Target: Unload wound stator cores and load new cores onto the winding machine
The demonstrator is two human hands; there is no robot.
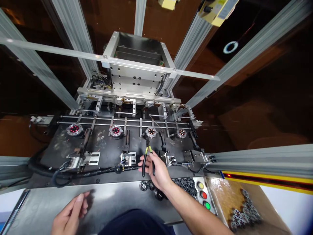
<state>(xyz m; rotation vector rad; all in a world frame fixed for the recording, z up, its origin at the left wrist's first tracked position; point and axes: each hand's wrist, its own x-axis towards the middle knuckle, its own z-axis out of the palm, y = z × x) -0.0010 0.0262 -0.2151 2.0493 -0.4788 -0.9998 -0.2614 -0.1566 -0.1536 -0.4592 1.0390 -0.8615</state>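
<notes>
Right hand [157, 171] was closed around the black handles of the cutters [147, 146], handles spread a little, nose pointing away from the body. The tip sat just below the third stator [151, 132] of four on the black deck, near it; contact couldn't be made out. A thin wire [156, 122] ran slantwise above that stator, under the rods [122, 121].

Left hand [69, 215] was empty, fingers loosely open, resting on the steel plate [117, 199] at the near edge, well apart from the tool.

Other stators [115, 131] [181, 133] sat in their own nests, untouched. Loose cores [187, 183] lay just beside the right wrist, next to the yellow, red and green buttons [203, 195].

My read on doing this cleanly:
- Come in low and straight with the nose. The clamps and rods crowd that nest, so there's little room to swing.
- Take only the loose wire end in the jaws and stay off the copper wound on the teeth. A nick there likely scraps the part.
- Squeeze square to the wire and don't twist or pull, because a tug could drag turns off the stator.
- Hold the wrist above the loose cores and away from the buttons. A bumped button was the obvious risk.
- The free hand was well placed on the plate, outside the mechanism.
</notes>
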